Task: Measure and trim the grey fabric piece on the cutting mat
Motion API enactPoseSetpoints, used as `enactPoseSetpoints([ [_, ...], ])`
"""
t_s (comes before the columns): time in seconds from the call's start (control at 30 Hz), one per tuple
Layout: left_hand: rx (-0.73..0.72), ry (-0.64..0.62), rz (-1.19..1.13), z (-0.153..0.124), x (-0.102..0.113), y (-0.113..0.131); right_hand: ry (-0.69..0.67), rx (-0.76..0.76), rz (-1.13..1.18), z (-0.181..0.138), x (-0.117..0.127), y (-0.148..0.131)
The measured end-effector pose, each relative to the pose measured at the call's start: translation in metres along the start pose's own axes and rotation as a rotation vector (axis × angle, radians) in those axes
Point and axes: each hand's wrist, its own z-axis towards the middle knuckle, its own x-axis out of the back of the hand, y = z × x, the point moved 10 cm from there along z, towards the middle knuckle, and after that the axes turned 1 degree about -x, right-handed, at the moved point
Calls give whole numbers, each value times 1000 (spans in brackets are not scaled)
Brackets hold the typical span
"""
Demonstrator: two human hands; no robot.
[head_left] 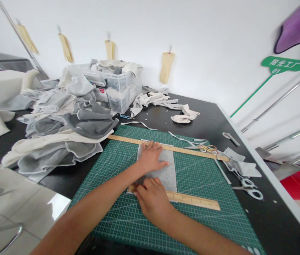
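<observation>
My left hand [151, 158] lay with fingers spread wide across a straight wooden far ruler [192, 151] at the twelve o'clock edge of a fuzzy grey cloth [169, 173], which lay flat on the green gridded mat [118, 159]. My right hand [155, 202] had its fingers bent close together at the nine o'clock end of a near ruler [195, 201], whether pinching it I could not tell. At eleven o'clock, a clear plastic box [119, 94] brimmed with crumpled fabric [116, 66].
</observation>
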Motion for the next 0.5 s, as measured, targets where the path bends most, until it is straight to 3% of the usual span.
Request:
enactPoseSetpoints([
  [0.5, -24, -9, -20, 0, -3, 2, -5, 0, -2, 0, 1, -1],
])
